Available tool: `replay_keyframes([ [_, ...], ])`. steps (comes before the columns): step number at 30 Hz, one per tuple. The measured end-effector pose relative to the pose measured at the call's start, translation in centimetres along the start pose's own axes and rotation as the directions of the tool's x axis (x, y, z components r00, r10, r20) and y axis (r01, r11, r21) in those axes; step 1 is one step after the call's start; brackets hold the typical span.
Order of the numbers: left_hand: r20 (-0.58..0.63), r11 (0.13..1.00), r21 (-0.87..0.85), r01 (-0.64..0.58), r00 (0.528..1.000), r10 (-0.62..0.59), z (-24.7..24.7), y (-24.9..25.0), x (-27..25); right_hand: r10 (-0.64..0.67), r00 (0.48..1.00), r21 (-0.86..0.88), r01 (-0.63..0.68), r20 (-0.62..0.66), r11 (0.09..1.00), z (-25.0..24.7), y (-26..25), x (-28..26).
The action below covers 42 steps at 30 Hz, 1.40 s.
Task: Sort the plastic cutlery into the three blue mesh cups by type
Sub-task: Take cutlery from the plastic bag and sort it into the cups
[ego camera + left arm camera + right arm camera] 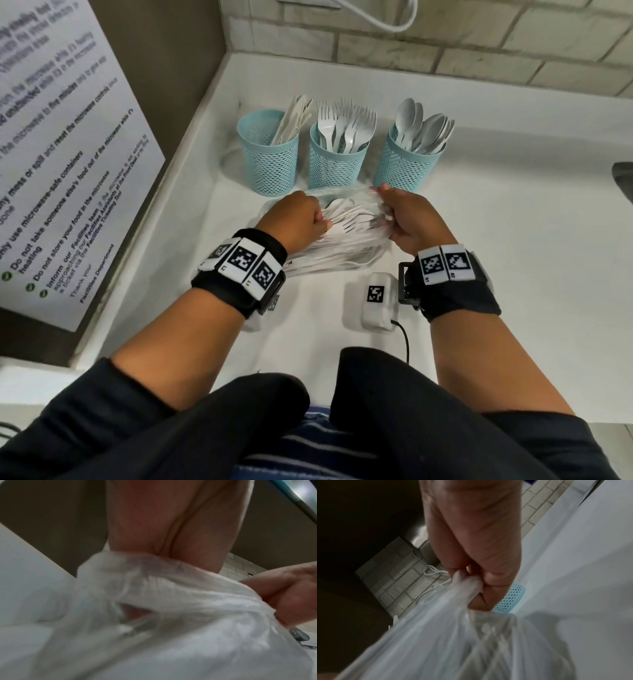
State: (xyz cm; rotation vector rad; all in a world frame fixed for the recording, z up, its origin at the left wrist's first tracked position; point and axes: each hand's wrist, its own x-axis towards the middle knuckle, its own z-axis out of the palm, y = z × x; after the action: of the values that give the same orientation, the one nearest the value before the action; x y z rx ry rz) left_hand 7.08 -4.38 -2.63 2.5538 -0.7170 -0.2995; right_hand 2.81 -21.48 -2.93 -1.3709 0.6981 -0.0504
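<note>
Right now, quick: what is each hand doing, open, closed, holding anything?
Left hand: closed, gripping the left edge of the clear plastic bag of cutlery.
Right hand: closed, pinching the bag's right edge.

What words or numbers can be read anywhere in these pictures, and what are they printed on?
All on the wall notice:
"Only use microwave-safe containers" (first word cut off)
"Do not take someone else's food out of the microwave"
"Do not store your food in the microwave"
"Thank you!"
"Facilities Department"
Its upper lines and fine print are too blurred to read.
The wristband squares are black-and-white code patterns; their tiny digits are unreadable.
The cups carry no text.
</note>
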Motion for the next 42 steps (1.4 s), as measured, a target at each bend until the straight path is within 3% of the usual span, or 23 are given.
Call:
replay_keyframes([
  [6, 0.054, 0.999, 0.049, 0.01, 0.998, -0.013, 0.1, -0.6, 0.1, 0.006, 0.998, -0.011, -0.006, 0.061, 1.0, 0.0, -0.4, -0.5],
  [13, 0.013, 0.987, -0.135, 0.093, 0.996, -0.092, -0.2, -1.5, 0.2, 0.002, 0.996, -0.008, -0.002, 0.094, 1.0, 0.1, -0.5, -0.8],
  [25, 0.064, 1.0, -0.019, 0.019, 0.998, -0.018, -0.4, -0.7, -0.1, -0.007, 0.995, -0.012, 0.008, 0.097, 1.0, 0.0, -0.3, -0.4],
  [42, 0.178, 1.0, 0.017, 0.009, 0.984, -0.012, 0.0, -0.4, 0.1, -0.016, 0.994, -0.036, 0.02, 0.11, 0.999, -0.3, 0.0, 0.1],
])
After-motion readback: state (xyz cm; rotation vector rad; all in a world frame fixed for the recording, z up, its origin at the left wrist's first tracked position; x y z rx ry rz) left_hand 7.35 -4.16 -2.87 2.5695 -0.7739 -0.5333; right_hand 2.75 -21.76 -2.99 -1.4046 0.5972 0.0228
